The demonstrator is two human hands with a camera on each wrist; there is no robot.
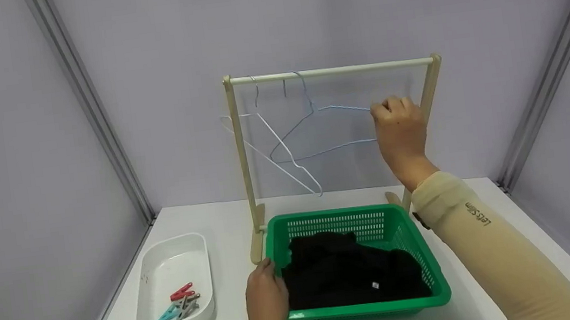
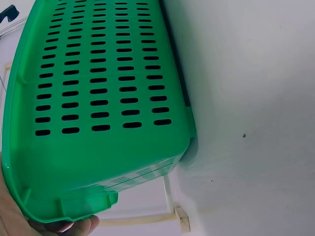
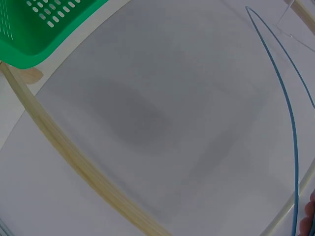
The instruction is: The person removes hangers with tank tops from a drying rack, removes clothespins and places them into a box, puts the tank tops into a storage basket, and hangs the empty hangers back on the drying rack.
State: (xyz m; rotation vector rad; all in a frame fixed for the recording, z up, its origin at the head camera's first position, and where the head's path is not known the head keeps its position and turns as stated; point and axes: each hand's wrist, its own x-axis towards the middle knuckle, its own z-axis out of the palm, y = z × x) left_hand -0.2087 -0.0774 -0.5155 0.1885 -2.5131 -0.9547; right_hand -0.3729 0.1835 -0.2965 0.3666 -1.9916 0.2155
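My right hand (image 1: 401,126) pinches the right end of a blue wire hanger (image 1: 311,155), whose hook loops over the wooden rack's rail (image 1: 361,68). In the right wrist view, the blue hanger (image 3: 291,115) runs down to fingertips at the edge. My left hand (image 1: 266,297) grips the left rim of a green basket (image 1: 368,308); its fingers curl under that rim in the left wrist view. A crumpled black garment (image 1: 347,272) with a small white tag lies in the basket. To the left of the blue hanger, a white hanger (image 1: 283,144) hangs angled on the rail.
A white tray (image 1: 165,251) stands on the table at left, holding red, blue and grey clothespins (image 1: 182,303). The rack's wooden posts (image 1: 242,160) rise behind the basket. Pale walls (image 1: 189,85) enclose the white table at the back and sides.
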